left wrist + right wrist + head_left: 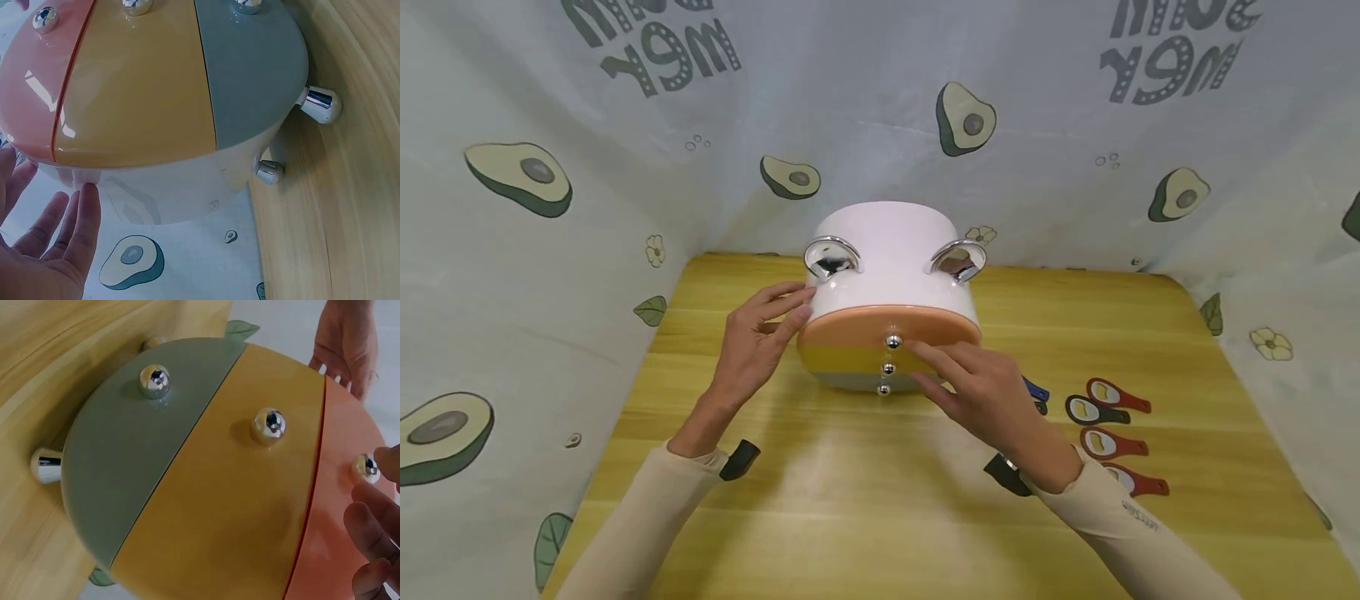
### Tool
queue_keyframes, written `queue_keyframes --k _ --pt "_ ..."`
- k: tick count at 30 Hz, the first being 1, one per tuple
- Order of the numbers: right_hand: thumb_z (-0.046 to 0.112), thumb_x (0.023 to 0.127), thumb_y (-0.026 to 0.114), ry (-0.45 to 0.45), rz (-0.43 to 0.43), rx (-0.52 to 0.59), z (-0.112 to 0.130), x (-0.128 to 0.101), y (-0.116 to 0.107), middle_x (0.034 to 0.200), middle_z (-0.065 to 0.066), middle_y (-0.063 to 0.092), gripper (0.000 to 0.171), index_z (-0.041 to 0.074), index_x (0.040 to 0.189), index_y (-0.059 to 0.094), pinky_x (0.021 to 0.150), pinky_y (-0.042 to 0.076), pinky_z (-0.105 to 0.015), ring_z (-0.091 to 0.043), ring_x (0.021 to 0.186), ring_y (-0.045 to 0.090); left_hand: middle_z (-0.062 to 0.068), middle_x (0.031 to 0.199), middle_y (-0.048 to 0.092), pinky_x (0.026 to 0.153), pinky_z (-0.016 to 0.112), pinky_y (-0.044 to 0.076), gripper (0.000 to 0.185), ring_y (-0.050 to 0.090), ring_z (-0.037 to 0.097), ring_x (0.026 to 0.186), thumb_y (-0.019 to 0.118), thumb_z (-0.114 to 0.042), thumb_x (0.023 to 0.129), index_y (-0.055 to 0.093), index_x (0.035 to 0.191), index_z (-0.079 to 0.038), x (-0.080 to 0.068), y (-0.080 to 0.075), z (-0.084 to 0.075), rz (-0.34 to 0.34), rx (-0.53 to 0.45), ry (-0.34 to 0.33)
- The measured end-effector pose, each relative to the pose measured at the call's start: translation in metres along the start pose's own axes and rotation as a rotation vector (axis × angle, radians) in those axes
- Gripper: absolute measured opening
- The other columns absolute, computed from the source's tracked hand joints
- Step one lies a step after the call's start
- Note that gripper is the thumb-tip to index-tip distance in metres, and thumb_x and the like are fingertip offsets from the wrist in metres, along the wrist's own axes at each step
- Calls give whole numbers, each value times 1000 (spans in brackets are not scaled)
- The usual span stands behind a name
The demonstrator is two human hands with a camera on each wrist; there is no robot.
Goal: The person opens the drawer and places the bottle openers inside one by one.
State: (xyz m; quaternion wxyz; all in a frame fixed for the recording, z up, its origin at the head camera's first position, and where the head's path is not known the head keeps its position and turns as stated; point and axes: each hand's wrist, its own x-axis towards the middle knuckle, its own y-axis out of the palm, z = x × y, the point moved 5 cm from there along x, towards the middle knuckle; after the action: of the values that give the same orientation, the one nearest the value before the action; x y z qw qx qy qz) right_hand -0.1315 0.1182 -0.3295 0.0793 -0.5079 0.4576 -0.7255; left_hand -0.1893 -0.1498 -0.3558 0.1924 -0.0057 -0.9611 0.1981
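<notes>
Chest, head view: the white chest point(887, 258) stands on the table point(865, 517); its oval front, longer from side to side than high, faces the person.
Top knob, head view: the top knob point(892, 342) sits on the orange band point(850, 325) of the chest's front, immediately left of the right hand's point(988, 392) foremost fingertip; the right hand is the nearer one.
Left hand, head view: the left hand point(752, 337) is at the chest's left wall, its fingers loosely spread, fingertips touching or just beside it.
Paddle-shaped pieces, head view: the paddle-shaped pieces point(1115, 445) lie to the right of the chest, partly beyond the right forearm.
Chest feet, left wrist view: chrome feet point(322, 105) show beneath the chest, hidden from the head camera; the left fingers extend along its side wall, wide and apart.
Right fingers, right wrist view: bent fingertips frame the top knob from two sides, the gap narrow; whether they pinch it, one cannot tell. The head view hides this framing.
Seams, right wrist view: the seams between the chest's three bands look narrow, and the orange band appears flush with its neighbour.
</notes>
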Motion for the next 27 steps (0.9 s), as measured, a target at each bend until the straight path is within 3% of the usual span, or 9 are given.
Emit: queue_keyframes --k 5,7,12,16,19,27 --pt "42 104 50 9 -2 -3 1 7 9 84 -3 71 42 13 129 68 45 44 -26 -13 62 55 5 137 63 87 47 61 31 64 22 120 68 -19 97 71 128 -17 0 2 0 3 -23 -5" --pt "39 102 57 16 1 -3 1 9 12 84 -3 72 38 13 128 68 47 46 -27 -13 63 56 5 138 63 86 47 61 32 64 22 120 69 -18 97 70 128 -17 -1 2 1 3 -27 -6" --pt "23 87 79 16 -5 -4 2 13 17 85 -3 73 37 11 121 72 54 52 -29 -14 67 61 4 137 64 87 45 61 31 62 20 124 69 -17 96 71 128 -17 -3 3 2 15 -51 -26" --pt "18 81 84 3 -39 -10 2 16 18 85 -5 73 38 7 116 74 61 56 -31 -16 69 63 5 137 64 89 45 60 31 60 19 126 69 -18 96 71 128 -17 -3 3 2 21 -61 -29" --pt "17 81 84 -17 -71 -9 2 19 20 83 -6 73 36 6 114 75 63 56 -33 -17 68 63 4 137 64 89 45 60 32 60 19 127 69 -18 96 71 128 -17 -2 1 3 18 -60 -37" --pt "20 90 77 -40 -103 -18 4 20 22 76 -4 70 23 8 110 75 53 51 -29 -14 60 59 2 137 64 89 41 61 32 60 17 126 69 -21 96 71 128 -19 1 -1 4 20 -49 -38"
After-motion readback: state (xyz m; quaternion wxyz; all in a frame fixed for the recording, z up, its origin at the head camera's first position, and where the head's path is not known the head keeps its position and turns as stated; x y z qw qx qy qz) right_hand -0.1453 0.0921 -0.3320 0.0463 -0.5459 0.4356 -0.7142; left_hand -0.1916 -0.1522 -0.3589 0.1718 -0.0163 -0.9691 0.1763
